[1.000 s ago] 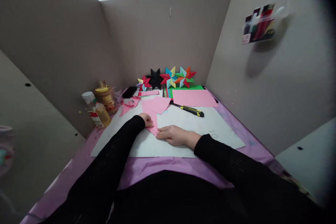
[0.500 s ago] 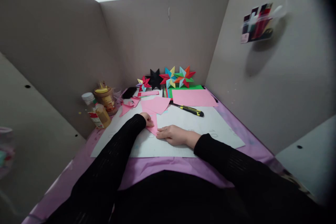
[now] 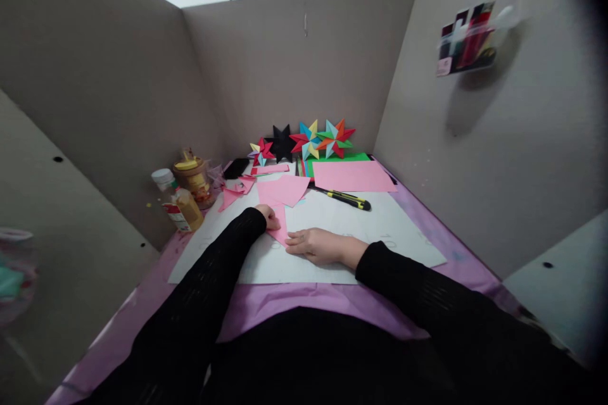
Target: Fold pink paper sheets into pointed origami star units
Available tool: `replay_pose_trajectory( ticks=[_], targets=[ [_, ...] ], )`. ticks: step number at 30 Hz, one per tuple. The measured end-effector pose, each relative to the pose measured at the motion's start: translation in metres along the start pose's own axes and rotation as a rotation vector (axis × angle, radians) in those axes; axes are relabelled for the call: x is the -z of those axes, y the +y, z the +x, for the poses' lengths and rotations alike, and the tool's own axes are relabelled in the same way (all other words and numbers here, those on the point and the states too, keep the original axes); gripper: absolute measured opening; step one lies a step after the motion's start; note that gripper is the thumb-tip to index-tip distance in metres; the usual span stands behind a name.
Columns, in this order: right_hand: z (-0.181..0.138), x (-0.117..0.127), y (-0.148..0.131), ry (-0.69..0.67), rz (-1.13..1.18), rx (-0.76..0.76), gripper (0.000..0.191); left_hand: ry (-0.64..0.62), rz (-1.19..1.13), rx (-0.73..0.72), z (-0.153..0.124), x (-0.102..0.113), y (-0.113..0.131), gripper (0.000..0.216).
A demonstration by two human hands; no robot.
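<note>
A folded piece of pink paper lies on the white board, its lower corner pointing towards me. My left hand presses on its left side with the fingers curled in. At the lower corner, the fingertips of my right hand are held together against the paper, and the palm rests low over the board. Just beyond my hands are more pink sheets, overlapping the paper's upper end. Folded pink pieces lie to the left of these sheets. A yellow and black utility knife lies to their right.
Several folded paper stars stand against the back panel. A large pink sheet lies on coloured paper at the back right. A bottle, a tub and a black phone are at the left. Purple cloth surrounds the white board.
The whole view has shifted slightly. My hands keep nearly the same places on the pink paper, with only a slight change in the right fingers.
</note>
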State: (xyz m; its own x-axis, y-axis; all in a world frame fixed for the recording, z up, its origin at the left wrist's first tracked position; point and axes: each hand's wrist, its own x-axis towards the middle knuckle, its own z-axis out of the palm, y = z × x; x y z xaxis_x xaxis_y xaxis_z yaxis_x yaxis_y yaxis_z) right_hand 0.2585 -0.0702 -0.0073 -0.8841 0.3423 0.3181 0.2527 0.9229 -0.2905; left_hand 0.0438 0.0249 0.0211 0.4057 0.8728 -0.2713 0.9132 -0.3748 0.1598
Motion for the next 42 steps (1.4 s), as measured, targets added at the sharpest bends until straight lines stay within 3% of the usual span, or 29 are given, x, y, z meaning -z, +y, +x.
replay_pose_trajectory(
  ticks=[7, 12, 20, 29, 35, 42],
  targets=[
    [-0.005, -0.003, 0.004, 0.094, 0.127, -0.079, 0.03, -0.11, 0.065, -0.021, -0.003, -0.001, 0.001, 0.03],
    [0.001, 0.001, -0.003, 0.186, 0.108, -0.155, 0.034, -0.121, 0.054, -0.039, -0.001, -0.005, -0.004, 0.03],
    [0.004, -0.003, -0.003, 0.069, 0.005, -0.035, 0.039, -0.003, -0.008, -0.02, -0.004, -0.001, 0.001, 0.032],
    [0.001, -0.002, -0.001, 0.053, 0.021, -0.079, 0.038, 0.037, -0.019, -0.012, -0.004, -0.001, 0.003, 0.034],
    [0.004, 0.0, -0.002, 0.06, 0.011, 0.012, 0.038, 0.04, -0.053, -0.007, -0.003, -0.001, 0.002, 0.029],
    [0.005, 0.008, -0.016, 0.037, -0.038, -0.007, 0.034, 0.085, -0.167, 0.014, 0.004, -0.006, -0.009, 0.031]
  ],
)
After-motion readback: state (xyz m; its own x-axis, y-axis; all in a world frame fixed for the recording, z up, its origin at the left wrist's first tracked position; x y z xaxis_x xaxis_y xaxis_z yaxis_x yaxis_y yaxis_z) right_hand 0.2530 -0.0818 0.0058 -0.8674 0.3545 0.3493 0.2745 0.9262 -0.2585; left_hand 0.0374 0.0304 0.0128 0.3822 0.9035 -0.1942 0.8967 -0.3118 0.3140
